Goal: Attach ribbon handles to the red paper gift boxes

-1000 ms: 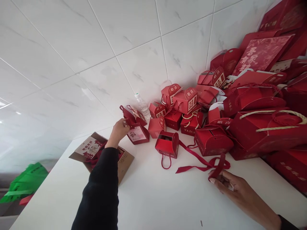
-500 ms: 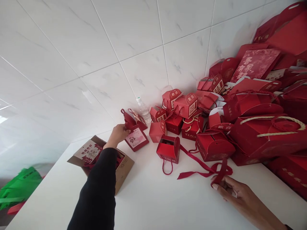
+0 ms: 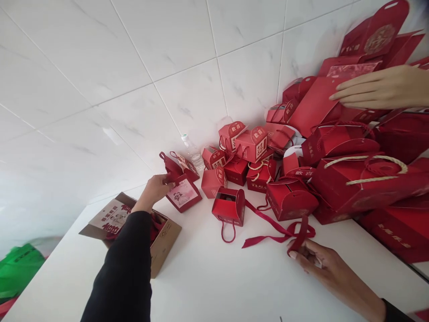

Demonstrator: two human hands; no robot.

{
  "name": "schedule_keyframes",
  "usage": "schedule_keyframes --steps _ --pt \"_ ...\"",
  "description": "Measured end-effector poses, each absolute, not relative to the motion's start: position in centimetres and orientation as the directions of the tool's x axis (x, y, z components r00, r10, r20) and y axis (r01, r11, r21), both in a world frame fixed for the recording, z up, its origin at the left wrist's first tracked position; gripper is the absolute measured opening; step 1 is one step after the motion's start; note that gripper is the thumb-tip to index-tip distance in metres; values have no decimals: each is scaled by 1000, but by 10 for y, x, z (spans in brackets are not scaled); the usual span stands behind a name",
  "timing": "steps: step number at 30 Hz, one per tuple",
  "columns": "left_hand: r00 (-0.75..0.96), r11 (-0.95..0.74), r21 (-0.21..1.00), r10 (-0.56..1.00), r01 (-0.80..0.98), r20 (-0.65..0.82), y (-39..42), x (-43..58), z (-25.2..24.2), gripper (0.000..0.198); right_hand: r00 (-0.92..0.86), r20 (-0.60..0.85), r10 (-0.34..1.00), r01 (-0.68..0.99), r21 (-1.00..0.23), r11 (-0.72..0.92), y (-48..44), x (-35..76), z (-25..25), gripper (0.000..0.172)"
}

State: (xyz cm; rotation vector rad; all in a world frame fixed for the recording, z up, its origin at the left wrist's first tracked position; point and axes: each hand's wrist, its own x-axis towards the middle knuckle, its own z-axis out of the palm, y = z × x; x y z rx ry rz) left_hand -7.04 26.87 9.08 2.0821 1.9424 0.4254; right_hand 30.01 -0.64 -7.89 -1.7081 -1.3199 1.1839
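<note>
My left hand [image 3: 153,192] is closed on the upper left edge of a small dark red gift box [image 3: 182,194] with a pink picture of a couple on its front. The box stands on the white table, and my fingertips are partly hidden behind it. Lower right, my right hand [image 3: 318,260] pinches a looped red ribbon [image 3: 299,239] between thumb and fingers. The ribbon's tail trails left over the table and up to a red handled box [image 3: 229,206], whose top gapes. Two more small dark red boxes [image 3: 188,166] stand just behind my left hand.
Below my left forearm sits an open cardboard carton [image 3: 166,243] with red items inside. A clear bottle [image 3: 192,152] stands near the tiled wall. Many red gift boxes [image 3: 355,183] pile up at right, where another person's hand [image 3: 378,87] touches a red panel [image 3: 317,105].
Another person's hand has come in at the upper right, over the piled boxes, and a plain red panel now covers much of the pink printed one. My hands keep their holds; the view shifted slightly.
</note>
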Motion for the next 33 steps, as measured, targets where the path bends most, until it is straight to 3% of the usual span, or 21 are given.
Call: schedule_keyframes --steps 4,8,10,14,20,27,33 --pt "14 -46 346 995 937 96 266 -66 93 20 84 -259 962 341 -900 -272 -4 298 -72 46" --pt "17 -113 319 958 941 288 256 -44 97 51 82 -245 966 328 -909 -258 -4 296 -63 45" --pt "110 -219 313 938 924 330 249 -24 94 54 83 -240 967 329 -910 -254 -4 295 -61 45" --pt "355 -409 303 909 861 216 242 15 72 45 82 -222 972 338 -911 -237 -4 295 -63 44" --pt "489 -478 235 872 847 10 251 27 44 79 77 -202 976 338 -916 -216 -2 294 -66 43" --pt "527 -521 142 850 842 -9 266 25 45 47 82 -226 971 329 -913 -240 -2 292 -63 47" --pt "442 -446 98 895 890 60 264 32 49 48 68 -238 969 315 -916 -247 -2 293 -62 47"
